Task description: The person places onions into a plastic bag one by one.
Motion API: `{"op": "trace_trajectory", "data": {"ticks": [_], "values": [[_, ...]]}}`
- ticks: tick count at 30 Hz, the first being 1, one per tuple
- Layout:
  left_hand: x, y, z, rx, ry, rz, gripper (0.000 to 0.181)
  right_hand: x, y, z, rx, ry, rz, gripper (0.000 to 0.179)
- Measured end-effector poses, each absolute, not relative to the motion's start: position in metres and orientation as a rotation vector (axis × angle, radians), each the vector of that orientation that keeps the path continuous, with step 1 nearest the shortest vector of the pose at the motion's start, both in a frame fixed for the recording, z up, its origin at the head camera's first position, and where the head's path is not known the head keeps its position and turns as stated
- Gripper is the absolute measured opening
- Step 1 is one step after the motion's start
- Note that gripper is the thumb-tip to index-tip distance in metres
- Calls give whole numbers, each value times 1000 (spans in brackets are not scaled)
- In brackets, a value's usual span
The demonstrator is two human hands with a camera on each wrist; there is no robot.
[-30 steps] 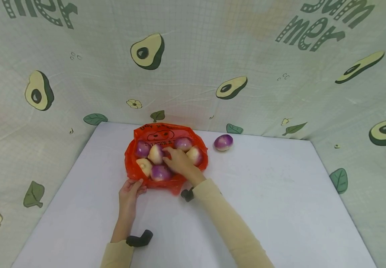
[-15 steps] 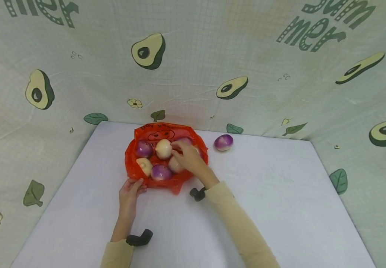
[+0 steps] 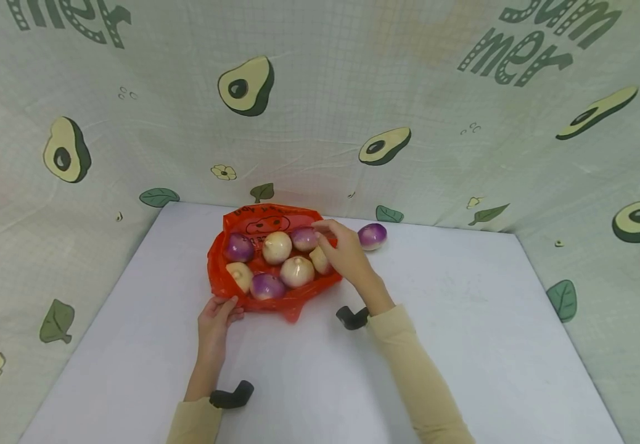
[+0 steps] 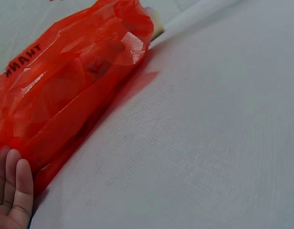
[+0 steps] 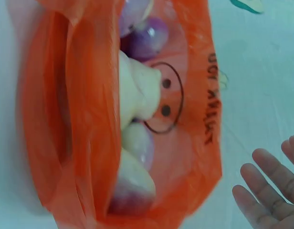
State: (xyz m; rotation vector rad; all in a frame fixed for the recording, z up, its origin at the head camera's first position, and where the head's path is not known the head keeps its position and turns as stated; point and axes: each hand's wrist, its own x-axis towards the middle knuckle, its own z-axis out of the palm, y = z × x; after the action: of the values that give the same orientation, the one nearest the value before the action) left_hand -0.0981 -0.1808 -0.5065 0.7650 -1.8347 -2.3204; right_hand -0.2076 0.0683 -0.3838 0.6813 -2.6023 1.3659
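Note:
A red plastic bag [image 3: 221,285] lies with its mouth wide, filled with several purple-and-white bulb-shaped vegetables [image 3: 277,248] that look like onions or turnips. My left hand [image 3: 214,316] holds the bag's near-left edge; the left wrist view has several fingers [image 4: 23,183] extended against the plastic, thumb out of sight. Over the bag's right rim hovers my right hand [image 3: 348,250], holding nothing. Its straight, spread fingers [image 5: 266,179] stand apart from the bag in the right wrist view. One loose purple-and-white vegetable [image 3: 372,236] rests just beyond that hand.
Everything sits on a white table [image 3: 464,320]. A pale cloth [image 3: 320,80] printed with avocados and leaves rises behind and along both sides. Black wrist mounts [image 3: 232,394] stick out from the sleeves.
My right hand has let go and drawn back rightward, from the bag's middle to its right rim. The middle vegetables have shifted, showing white sides. My left hand has stayed put.

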Motion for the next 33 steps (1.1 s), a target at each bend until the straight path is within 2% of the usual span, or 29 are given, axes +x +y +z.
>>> {"op": "trace_trajectory", "data": {"ticks": [11, 16, 33], "values": [[-97, -181, -505, 744, -1848, -2335, 36, -216, 100, -384, 521, -2525, 1377, 23], [-98, -182, -507, 750, -1817, -2339, 31, -221, 114, -390, 440, -2526, 1380, 22], [-99, -181, -506, 765, -1807, -2330, 26, -246, 151, -428, 204, -2557, 1326, 28]]}}
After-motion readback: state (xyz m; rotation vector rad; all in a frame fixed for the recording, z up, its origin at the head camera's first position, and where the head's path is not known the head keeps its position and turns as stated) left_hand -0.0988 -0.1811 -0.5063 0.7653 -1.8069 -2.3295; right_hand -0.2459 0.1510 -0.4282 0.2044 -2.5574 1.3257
